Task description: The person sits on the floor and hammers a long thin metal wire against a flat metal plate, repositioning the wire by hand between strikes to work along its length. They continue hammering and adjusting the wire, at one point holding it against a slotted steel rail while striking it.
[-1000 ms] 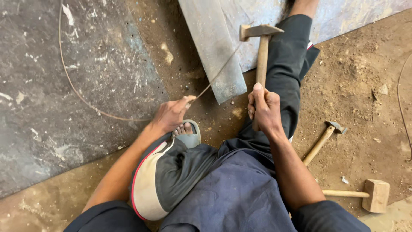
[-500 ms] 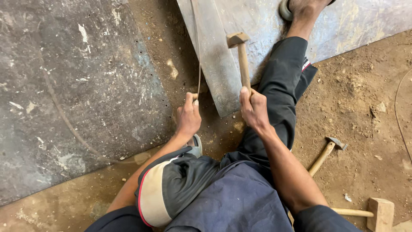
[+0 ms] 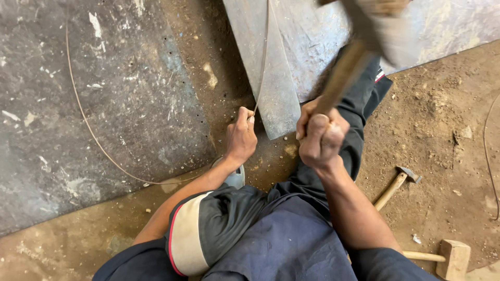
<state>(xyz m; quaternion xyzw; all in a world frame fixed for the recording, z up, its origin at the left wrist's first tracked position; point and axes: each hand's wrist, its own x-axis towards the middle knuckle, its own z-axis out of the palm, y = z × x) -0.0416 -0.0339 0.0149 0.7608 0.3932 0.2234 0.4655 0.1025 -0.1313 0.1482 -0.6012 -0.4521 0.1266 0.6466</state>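
My right hand (image 3: 319,136) grips the wooden handle of a hammer (image 3: 348,67), raised and blurred, its head near the top edge of the view. My left hand (image 3: 240,136) pinches a thin wire (image 3: 263,62) at the near corner of a folded grey metal sheet (image 3: 271,88). The wire runs up along the sheet's fold and also loops left across the ground. My right leg stretches out over the sheet, and my left knee is bent under my arms.
A large dark metal sheet (image 3: 94,104) lies on the left. On the dirt floor to the right lie a small steel hammer (image 3: 398,183) and a wooden mallet (image 3: 448,257). Another thin wire (image 3: 487,156) curves near the right edge.
The hammer has swung up from the sheet toward the camera and is now blurred. My left hand moved with the wire from my foot to the sheet's corner. The view has come closer.
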